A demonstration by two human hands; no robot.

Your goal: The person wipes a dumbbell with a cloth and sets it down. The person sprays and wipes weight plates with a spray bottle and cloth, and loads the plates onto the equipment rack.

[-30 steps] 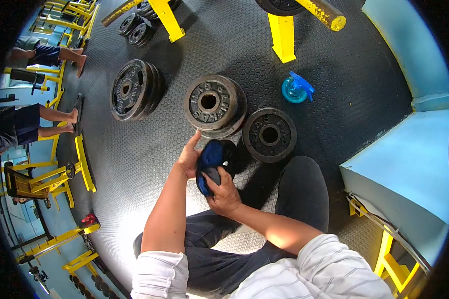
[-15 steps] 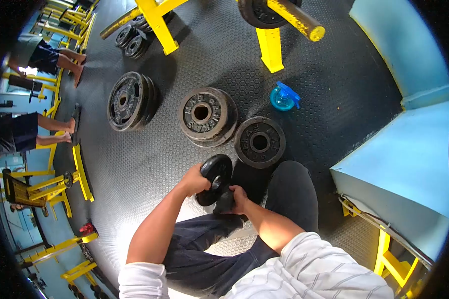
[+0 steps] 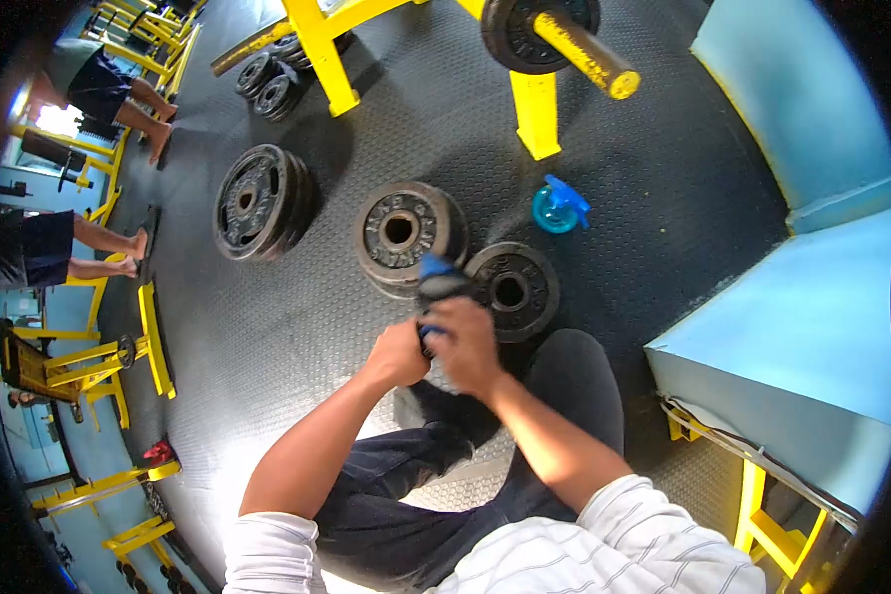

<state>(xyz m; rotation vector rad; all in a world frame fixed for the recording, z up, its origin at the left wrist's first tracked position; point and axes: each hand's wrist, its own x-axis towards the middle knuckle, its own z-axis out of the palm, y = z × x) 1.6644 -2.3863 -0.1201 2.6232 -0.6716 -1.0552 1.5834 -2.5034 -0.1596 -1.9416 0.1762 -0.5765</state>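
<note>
My left hand (image 3: pixel 399 353) is closed on a small black weight plate, now nearly edge-on and mostly hidden behind the fingers. Blurred by motion, my right hand (image 3: pixel 465 342) grips a dark cloth with blue on it (image 3: pixel 442 279) against the plate, touching my left hand. Just beyond them lies a stack of round iron plates (image 3: pixel 411 213), worn along the rims. A smaller dark plate (image 3: pixel 510 289) rests on the floor to its right, partly covered by my right hand and the cloth.
Another plate stack (image 3: pixel 257 203) leans at the left. A blue spray bottle (image 3: pixel 559 206) stands ahead right. Beyond is a yellow rack (image 3: pixel 537 114) with a plate on its peg. Light-blue wall blocks (image 3: pixel 782 327) border the right. Two people (image 3: pixel 49 252) are at far left.
The small plate has turned from face-visible to nearly edge-on. My right hand has moved up with the cloth, from below the plate to its upper side.
</note>
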